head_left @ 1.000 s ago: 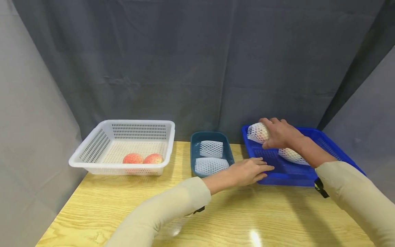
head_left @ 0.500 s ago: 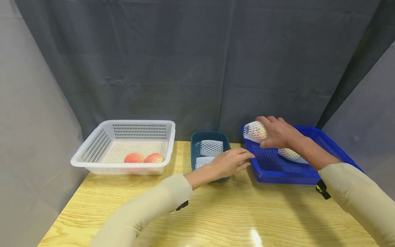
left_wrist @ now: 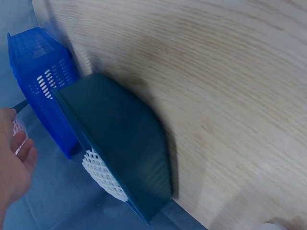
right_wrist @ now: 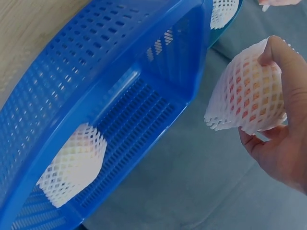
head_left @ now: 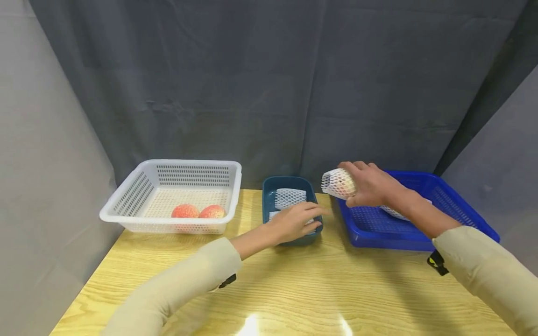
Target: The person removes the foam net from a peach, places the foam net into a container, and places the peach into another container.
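My right hand [head_left: 374, 186] grips a peach in a white foam net [right_wrist: 249, 88], thumb on one side and fingers on the other. It is held up at the left end of the blue basket [head_left: 391, 240], with the net's loose end pointing left. Inside that basket lies another netted peach [right_wrist: 76, 163], partly behind my right forearm in the head view. My left hand [head_left: 294, 221], fingers loosely extended and holding nothing, hovers over the teal tray [head_left: 266, 198]. Flat foam nets [head_left: 290, 197] lie in the tray; the nearer one is partly covered by this hand.
A white basket [head_left: 109, 215] with two bare peaches [head_left: 185, 211] in its front right corner stands on the left of the wooden table [head_left: 294, 289]. A grey curtain [head_left: 218, 93] hangs close behind the containers.
My right hand has carried the netted peach left, out past the blue basket's left end. My left hand has drawn back left from the blue basket to above the teal tray.
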`<control>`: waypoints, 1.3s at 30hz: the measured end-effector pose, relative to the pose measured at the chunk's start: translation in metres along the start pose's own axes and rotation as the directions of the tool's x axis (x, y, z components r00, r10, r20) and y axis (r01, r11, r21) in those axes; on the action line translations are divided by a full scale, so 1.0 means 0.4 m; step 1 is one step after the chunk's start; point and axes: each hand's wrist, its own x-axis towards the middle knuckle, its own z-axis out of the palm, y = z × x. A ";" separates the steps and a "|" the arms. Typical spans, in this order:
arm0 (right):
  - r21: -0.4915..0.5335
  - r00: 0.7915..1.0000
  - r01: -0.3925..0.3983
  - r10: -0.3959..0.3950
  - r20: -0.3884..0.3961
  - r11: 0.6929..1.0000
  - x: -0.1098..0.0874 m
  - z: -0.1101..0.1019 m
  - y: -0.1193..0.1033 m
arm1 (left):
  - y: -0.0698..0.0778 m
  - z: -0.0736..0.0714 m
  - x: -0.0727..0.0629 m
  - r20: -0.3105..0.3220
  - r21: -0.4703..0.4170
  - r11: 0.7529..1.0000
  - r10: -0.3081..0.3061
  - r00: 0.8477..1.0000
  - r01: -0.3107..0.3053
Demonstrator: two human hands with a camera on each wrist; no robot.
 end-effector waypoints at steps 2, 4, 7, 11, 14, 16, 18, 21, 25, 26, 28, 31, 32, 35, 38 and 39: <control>-0.005 1.000 0.018 -0.018 -0.010 1.000 0.004 0.006 -0.011 | -0.006 -0.004 -0.010 -0.004 -0.014 1.000 -0.006 1.000 0.006; -0.009 0.999 0.033 -0.033 -0.022 0.999 0.007 0.012 -0.021 | -0.012 -0.006 -0.020 -0.005 -0.020 1.000 -0.008 1.000 0.008; -0.012 0.997 0.063 -0.063 -0.033 0.998 0.009 0.020 -0.036 | -0.021 -0.005 -0.034 -0.005 -0.016 1.000 -0.006 1.000 0.006; -0.009 0.993 0.108 -0.108 -0.039 0.994 0.010 0.031 -0.053 | -0.031 -0.003 -0.057 -0.028 -0.017 1.000 0.013 1.000 -0.013; -0.006 0.990 0.135 -0.135 -0.040 0.991 0.013 0.041 -0.065 | -0.038 -0.004 -0.076 -0.077 -0.035 0.999 0.037 0.996 -0.040; 0.000 0.989 0.144 -0.144 -0.038 0.990 0.012 0.046 -0.074 | -0.041 -0.006 -0.088 -0.097 -0.038 0.998 0.046 0.994 -0.050; 0.006 0.988 0.151 -0.150 -0.036 0.989 0.011 0.052 -0.081 | -0.043 -0.010 -0.100 -0.109 -0.038 0.998 0.051 0.993 -0.056; 0.024 0.986 0.164 -0.163 -0.034 0.986 0.007 0.062 -0.092 | -0.044 -0.015 -0.117 -0.100 -0.026 0.998 0.047 0.994 -0.050; 0.043 0.980 0.196 -0.195 -0.041 0.980 0.001 0.078 -0.106 | -0.044 -0.018 -0.142 -0.081 -0.023 0.999 0.025 0.996 -0.027; 0.046 0.978 0.204 -0.202 -0.043 0.978 0.001 0.083 -0.109 | -0.044 -0.018 -0.149 -0.075 -0.024 1.000 0.017 0.997 -0.019; 0.055 0.975 0.219 -0.217 -0.049 0.974 -0.002 0.090 -0.118 | -0.045 -0.018 -0.163 -0.063 -0.028 1.000 0.001 0.998 -0.002; 0.071 0.974 0.223 -0.221 -0.039 0.972 -0.008 0.098 -0.133 | -0.047 -0.016 -0.182 -0.051 -0.044 0.999 -0.016 0.999 0.013; 0.080 0.975 0.223 -0.221 -0.035 0.972 -0.010 0.100 -0.138 | -0.047 -0.016 -0.188 -0.047 -0.044 0.999 -0.020 0.999 0.018; 0.093 0.976 0.216 -0.216 -0.014 0.972 -0.017 0.106 -0.155 | -0.048 -0.015 -0.205 -0.040 -0.053 0.998 -0.027 0.999 0.025; 0.100 0.975 0.222 -0.223 0.000 0.970 -0.024 0.112 -0.172 | -0.047 -0.017 -0.219 -0.036 -0.053 0.998 -0.024 0.999 0.022; 0.102 0.974 0.226 -0.228 0.004 0.969 -0.026 0.115 -0.178 | -0.046 -0.017 -0.223 -0.037 -0.055 0.998 -0.021 0.999 0.019</control>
